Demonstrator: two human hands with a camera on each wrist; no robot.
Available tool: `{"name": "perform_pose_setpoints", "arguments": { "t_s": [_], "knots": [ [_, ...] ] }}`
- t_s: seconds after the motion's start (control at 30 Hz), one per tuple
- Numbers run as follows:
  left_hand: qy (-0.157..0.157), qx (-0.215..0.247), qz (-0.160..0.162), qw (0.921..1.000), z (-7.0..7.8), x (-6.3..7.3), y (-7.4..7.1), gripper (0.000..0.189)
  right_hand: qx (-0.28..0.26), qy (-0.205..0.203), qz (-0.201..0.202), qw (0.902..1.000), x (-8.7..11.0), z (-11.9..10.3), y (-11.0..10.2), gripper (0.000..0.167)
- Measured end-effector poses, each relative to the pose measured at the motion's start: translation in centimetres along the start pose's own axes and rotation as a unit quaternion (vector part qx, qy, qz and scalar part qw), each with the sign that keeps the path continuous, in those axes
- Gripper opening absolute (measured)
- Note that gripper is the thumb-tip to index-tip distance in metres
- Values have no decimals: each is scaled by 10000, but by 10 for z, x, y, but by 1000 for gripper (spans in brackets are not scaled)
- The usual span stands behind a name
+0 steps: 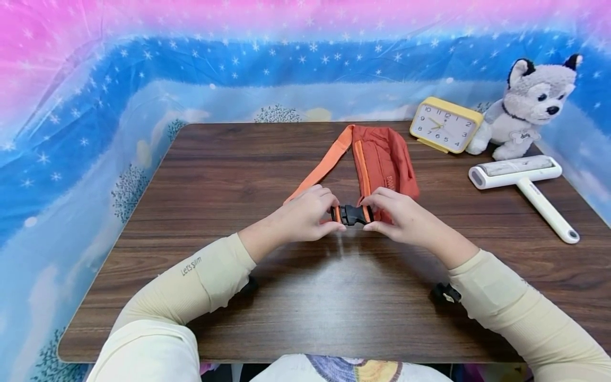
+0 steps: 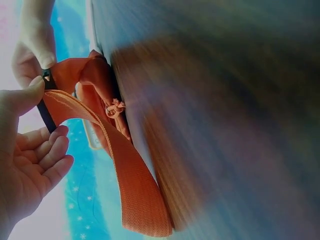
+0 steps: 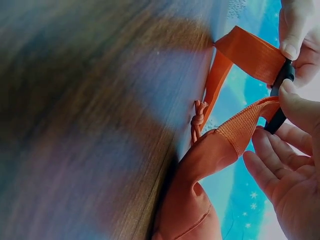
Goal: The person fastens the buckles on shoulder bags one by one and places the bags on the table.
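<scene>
A person's left hand (image 1: 309, 216) and right hand (image 1: 402, 218) pinch opposite ends of a black buckle (image 1: 353, 215) between thumb and fingers, just right of the frame's center. An orange strap (image 1: 325, 165) slants from beside the left hand to the top of a rust-orange waist bag (image 1: 389, 159), which lies on a wood-grain table (image 1: 229, 175) just above the right hand. Cream sleeves (image 1: 210, 273) cover both forearms in the lower corners. At upper right, a yellow alarm clock (image 1: 446, 124) stands beside a gray-and-white plush dog (image 1: 522, 119), with a white lint roller (image 1: 544, 204) below them. A snowflake-dotted backdrop (image 1: 191, 63) spans the frame's top.
</scene>
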State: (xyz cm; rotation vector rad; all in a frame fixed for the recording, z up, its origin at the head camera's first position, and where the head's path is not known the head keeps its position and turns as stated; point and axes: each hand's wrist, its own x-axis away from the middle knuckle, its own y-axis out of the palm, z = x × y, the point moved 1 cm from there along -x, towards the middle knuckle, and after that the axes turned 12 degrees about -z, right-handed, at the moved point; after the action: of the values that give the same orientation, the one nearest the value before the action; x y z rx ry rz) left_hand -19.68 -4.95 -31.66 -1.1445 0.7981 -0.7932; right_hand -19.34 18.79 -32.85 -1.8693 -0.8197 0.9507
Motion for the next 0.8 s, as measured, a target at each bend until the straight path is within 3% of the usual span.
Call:
{"name": "perform_pose_setpoints", "arguments": {
  "t_s": [0.8],
  "knots": [
    [18, -22, 107, 9999, 2, -1, -1, 38, 80, 74, 5, 9999, -2, -3, -2, 40]
  ]
}}
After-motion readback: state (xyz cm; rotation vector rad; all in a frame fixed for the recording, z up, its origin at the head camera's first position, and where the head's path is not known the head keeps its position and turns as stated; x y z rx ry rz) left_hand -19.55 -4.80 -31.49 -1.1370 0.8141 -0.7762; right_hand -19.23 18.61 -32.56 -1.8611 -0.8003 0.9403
